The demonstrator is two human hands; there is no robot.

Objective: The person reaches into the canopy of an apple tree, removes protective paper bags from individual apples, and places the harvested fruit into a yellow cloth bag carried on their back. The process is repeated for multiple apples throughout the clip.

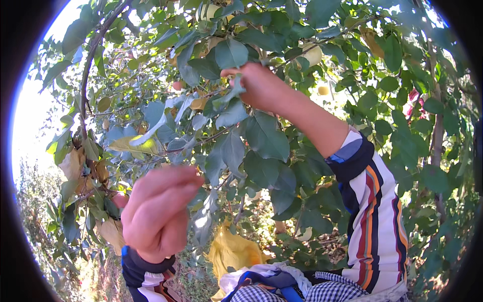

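My right hand is raised among the leaves of a fruit tree, its fingers at a leaf in front of the palm; whether they grip it is hard to tell. My left hand is lower and nearer, blurred, with its fingers bent together; whatever it may hold does not show. Between the hands runs a thin leafy branch. A pale apple hangs just above my right wrist, and another near the top. A reddish apple shows beside my left hand.
A thick branch hangs down at the left, with dry brown paper-like pieces on it. Below, a yellow woven bag is close to my checked clothing. A trunk or upright branch stands at the right.
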